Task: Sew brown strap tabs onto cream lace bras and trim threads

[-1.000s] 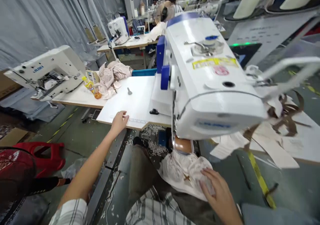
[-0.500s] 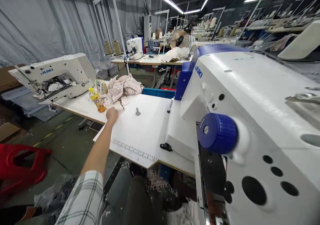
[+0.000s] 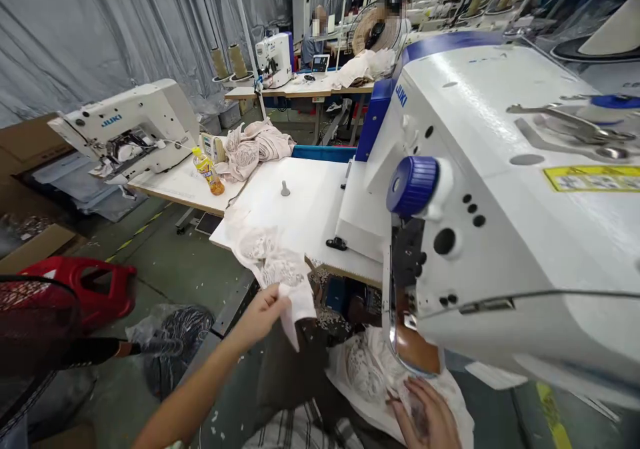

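My left hand pinches one end of a pale pink lace bra, which trails across the front edge of the white sewing table. Low in the view, my right hand has its thumb and fingers on a second pale lace bra spread over my lap. That bra lies below the needle end of the large white JUKI sewing machine, and part of it is hidden behind the machine and the hand.
A bottle with a yellow cap stands by a pile of pale lace garments. Another JUKI machine is at left. A small grey peg rises from the table. A red stool and a fan are at lower left.
My left hand has come back from the pile towards me, bringing a lace bra over the table edge. My right hand has come into view at the lap. The view has tilted down.
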The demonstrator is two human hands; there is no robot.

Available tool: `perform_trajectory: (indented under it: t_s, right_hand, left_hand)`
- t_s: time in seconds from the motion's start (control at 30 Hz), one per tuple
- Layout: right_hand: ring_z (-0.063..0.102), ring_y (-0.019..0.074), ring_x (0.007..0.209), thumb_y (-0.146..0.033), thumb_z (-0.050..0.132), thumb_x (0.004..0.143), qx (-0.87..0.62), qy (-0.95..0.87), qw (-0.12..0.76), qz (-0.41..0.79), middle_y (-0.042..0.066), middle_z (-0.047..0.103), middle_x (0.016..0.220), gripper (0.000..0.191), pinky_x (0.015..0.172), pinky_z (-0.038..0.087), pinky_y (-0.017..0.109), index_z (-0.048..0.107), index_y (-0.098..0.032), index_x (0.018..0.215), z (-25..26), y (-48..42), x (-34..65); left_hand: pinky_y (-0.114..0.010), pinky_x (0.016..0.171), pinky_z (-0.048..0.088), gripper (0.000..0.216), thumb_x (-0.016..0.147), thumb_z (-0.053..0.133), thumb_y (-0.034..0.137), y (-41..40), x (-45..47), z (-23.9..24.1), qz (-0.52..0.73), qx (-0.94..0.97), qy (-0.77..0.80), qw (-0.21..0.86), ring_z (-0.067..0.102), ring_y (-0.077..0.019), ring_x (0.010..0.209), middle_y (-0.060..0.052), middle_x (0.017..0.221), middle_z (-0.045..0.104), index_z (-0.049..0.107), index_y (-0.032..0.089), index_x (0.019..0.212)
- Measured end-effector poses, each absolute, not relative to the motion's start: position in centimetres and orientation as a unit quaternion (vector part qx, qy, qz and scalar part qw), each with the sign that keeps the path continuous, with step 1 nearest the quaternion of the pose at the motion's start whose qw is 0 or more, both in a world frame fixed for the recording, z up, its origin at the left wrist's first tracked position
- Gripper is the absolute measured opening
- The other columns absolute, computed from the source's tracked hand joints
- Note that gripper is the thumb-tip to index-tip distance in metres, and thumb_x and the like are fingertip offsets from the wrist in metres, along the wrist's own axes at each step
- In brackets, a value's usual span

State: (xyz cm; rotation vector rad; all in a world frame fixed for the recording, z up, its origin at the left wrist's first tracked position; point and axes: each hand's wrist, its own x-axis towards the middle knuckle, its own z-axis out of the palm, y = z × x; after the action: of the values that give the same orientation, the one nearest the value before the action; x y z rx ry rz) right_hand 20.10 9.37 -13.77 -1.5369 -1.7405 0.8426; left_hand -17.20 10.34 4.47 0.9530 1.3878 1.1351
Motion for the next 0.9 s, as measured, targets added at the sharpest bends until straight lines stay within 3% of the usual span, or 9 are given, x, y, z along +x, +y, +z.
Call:
perform_trajectory:
  t_s: [0.1, 0.17, 0.27, 0.33, 0.4, 0.5, 0.57, 0.73, 0.9]
  right_hand:
    - [0.065, 0.0364, 0.122, -0.065, 0.059, 0.086, -0.505, -0.621, 0.326, 0.503, 0.014, 0.069, 0.128, 0.047, 0.097, 0.058, 0.054, 0.072, -0.029, 0.113, -10.9, 7.6, 16.1]
    - [0.072, 0.0329, 0.108, -0.080, 0.046, 0.085, -0.399, -0.544, 0.318, 0.666, 0.014, 0.072, 0.121, 0.065, 0.087, 0.062, 0.050, 0.068, -0.030, 0.120, -9.0, 7.0, 12.6]
    - [0.074, 0.0326, 0.093, -0.084, 0.050, 0.079, -0.390, -0.426, 0.261, 0.773, 0.014, 0.076, 0.103, 0.073, 0.077, 0.062, 0.048, 0.067, -0.023, 0.115, -7.0, 7.2, 8.4]
    - [0.072, 0.0296, 0.093, -0.075, 0.056, 0.083, -0.423, -0.408, 0.263, 0.765, 0.012, 0.075, 0.098, 0.067, 0.080, 0.060, 0.043, 0.065, -0.019, 0.118, -6.6, 7.4, 7.1]
    - [0.070, 0.0271, 0.097, -0.070, 0.056, 0.087, -0.444, -0.405, 0.272, 0.752, 0.010, 0.075, 0.101, 0.064, 0.084, 0.057, 0.039, 0.062, -0.018, 0.123, -6.6, 7.3, 7.4]
    - [0.068, 0.0256, 0.097, -0.069, 0.058, 0.086, -0.445, -0.413, 0.267, 0.748, 0.009, 0.074, 0.105, 0.063, 0.086, 0.055, 0.037, 0.064, -0.017, 0.122, -6.0, 6.0, 9.7]
    - [0.067, 0.0258, 0.095, -0.068, 0.066, 0.081, -0.433, -0.427, 0.246, 0.755, 0.009, 0.074, 0.102, 0.061, 0.084, 0.055, 0.037, 0.069, -0.016, 0.112, -5.0, 4.8, 11.9]
    - [0.067, 0.0234, 0.085, -0.065, 0.061, 0.088, -0.368, -0.573, 0.107, 0.724, 0.009, 0.074, 0.096, 0.052, 0.075, 0.054, 0.033, 0.075, -0.017, 0.104, -1.5, 2.6, 19.0]
    - [0.065, 0.0224, 0.074, -0.066, 0.056, 0.090, -0.429, -0.623, 0.079, 0.650, 0.007, 0.072, 0.085, 0.055, 0.065, 0.053, 0.031, 0.075, -0.016, 0.099, -0.5, 1.5, 27.4]
  left_hand:
    - [-0.028, 0.079, 0.044, 0.039, 0.080, 0.074, 0.056, 7.6, -12.4, 1.4, 0.505, 0.319, 0.549, 0.585, 0.058, -0.0188, 0.082, -0.003, 0.085, 0.068, 0.069, 0.018, 0.090]
    - [-0.026, 0.077, 0.042, 0.042, 0.076, 0.079, 0.056, 6.2, -9.5, -0.7, 0.510, 0.279, 0.540, 0.608, 0.056, -0.0168, 0.079, -0.002, 0.083, 0.067, 0.069, 0.017, 0.088]
    - [-0.025, 0.073, 0.040, 0.039, 0.071, 0.086, 0.047, 4.0, -6.3, -3.6, 0.495, 0.228, 0.518, 0.659, 0.054, -0.0149, 0.076, -0.002, 0.080, 0.066, 0.071, 0.014, 0.085]
    - [-0.026, 0.074, 0.042, 0.038, 0.068, 0.089, 0.043, 2.2, -5.2, -5.3, 0.482, 0.181, 0.497, 0.698, 0.057, -0.0158, 0.076, -0.003, 0.078, 0.067, 0.072, 0.012, 0.085]
    - [-0.031, 0.078, 0.047, 0.048, 0.069, 0.085, 0.052, 0.2, -4.9, -6.9, 0.476, 0.122, 0.471, 0.732, 0.062, -0.0207, 0.080, -0.007, 0.082, 0.069, 0.072, 0.012, 0.090]
    - [-0.045, 0.088, 0.053, 0.073, 0.075, 0.062, 0.080, -2.2, -5.7, -9.1, 0.493, 0.032, 0.437, 0.752, 0.068, -0.0308, 0.096, -0.016, 0.099, 0.072, 0.069, 0.013, 0.102]
    - [-0.050, 0.096, 0.052, 0.077, 0.079, 0.049, 0.084, -2.9, -6.6, -10.6, 0.524, -0.012, 0.433, 0.734, 0.068, -0.0322, 0.107, -0.018, 0.110, 0.072, 0.067, 0.014, 0.109]
    - [-0.039, 0.107, 0.049, 0.053, 0.092, 0.050, 0.055, -2.0, -9.4, -14.1, 0.619, -0.076, 0.478, 0.618, 0.064, -0.0236, 0.123, -0.011, 0.122, 0.073, 0.060, 0.019, 0.130]
    - [-0.042, 0.106, 0.051, 0.055, 0.095, 0.050, 0.043, -0.8, -12.3, -15.1, 0.647, -0.101, 0.514, 0.553, 0.060, -0.0258, 0.131, -0.012, 0.134, 0.069, 0.053, 0.017, 0.144]
